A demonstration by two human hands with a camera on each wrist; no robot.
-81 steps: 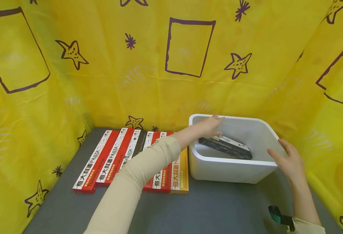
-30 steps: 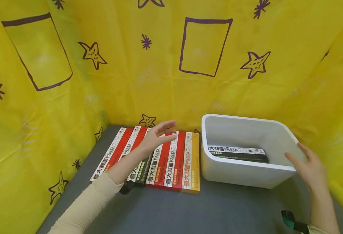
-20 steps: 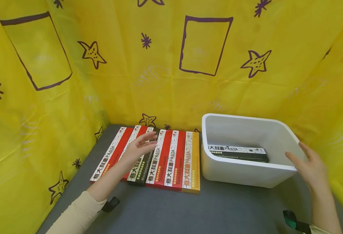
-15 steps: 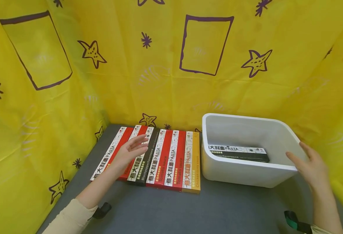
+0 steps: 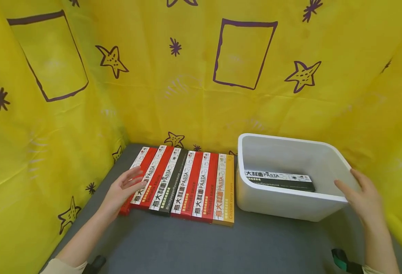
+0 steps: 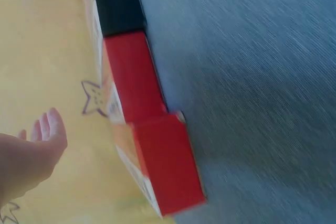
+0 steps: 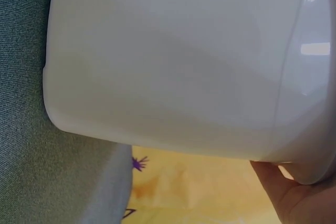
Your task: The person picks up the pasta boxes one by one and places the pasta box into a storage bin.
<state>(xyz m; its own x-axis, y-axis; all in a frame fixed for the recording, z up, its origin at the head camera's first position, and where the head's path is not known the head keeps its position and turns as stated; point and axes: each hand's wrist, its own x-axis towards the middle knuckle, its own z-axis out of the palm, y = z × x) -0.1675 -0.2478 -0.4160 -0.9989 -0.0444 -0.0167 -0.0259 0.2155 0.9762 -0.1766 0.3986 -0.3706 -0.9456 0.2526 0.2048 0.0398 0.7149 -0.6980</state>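
Note:
My left hand (image 5: pixel 118 196) hovers with extended fingers over the leftmost red pasta box (image 5: pixel 145 152), covering much of it in the head view. In the left wrist view that hand (image 6: pixel 31 153) holds nothing, beside the red box ends (image 6: pixel 170 166). To the right, my right hand (image 5: pixel 365 196) grips the right rim of a white plastic bin (image 5: pixel 283 205), thumb over the edge. The right wrist view has the bin's side (image 7: pixel 173 66) filling most of it, with part of the hand (image 7: pixel 299 198) at the rim. Inside the bin lies a black pasta box (image 5: pixel 283 182).
Beside the leftmost box lie another red tomato sauce box (image 5: pixel 153 175), a black pepper box (image 5: pixel 168 182), two more red boxes (image 5: pixel 206 186) and a yellow chicken curry box (image 5: pixel 225 190), in a row. Yellow patterned cloth (image 5: pixel 201 106) walls the grey table (image 5: pixel 194 247).
My left hand has left the bin and swept left across the row to the leftmost red box. The black box inside the bin now lies along its front wall. My right hand stays at the rim.

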